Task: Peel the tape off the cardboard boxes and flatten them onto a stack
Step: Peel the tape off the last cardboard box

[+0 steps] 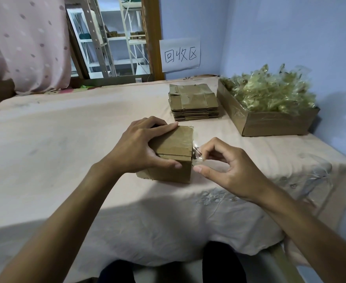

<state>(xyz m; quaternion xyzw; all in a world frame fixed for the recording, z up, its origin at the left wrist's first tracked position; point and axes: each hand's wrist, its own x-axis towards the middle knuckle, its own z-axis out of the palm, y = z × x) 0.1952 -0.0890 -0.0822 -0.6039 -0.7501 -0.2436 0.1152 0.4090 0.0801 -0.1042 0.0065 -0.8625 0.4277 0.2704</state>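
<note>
Head view: a small cardboard box (174, 154) stands upright near the middle of the cloth-covered table (66, 139), close to the near edge. Its closed flaps face up, and the seam between them runs left to right. The box looks close to cubic, so its long axis is hard to tell. One side wall faces the person and another faces right.

The left hand (141, 146) grips the box from above. Its fingers reach over the far top edge and its thumb presses on the near wall. The right hand (227, 166) sits just beside the box's right wall with its fingers curled. Thumb and forefinger pinch a strip of clear tape (197, 154), which is still stuck to that wall.

Beyond the box and a little to the right lies a stack of flattened boxes (194, 103). Just to the right of the stack, an open cardboard tray (270, 123) is heaped with crumpled tape scraps (270, 92). Nothing lies between the box and the stack. A paper sign (180, 55) with handwritten characters hangs on the blue wall behind, and a dotted pink curtain (25, 41) hangs at the far left.
</note>
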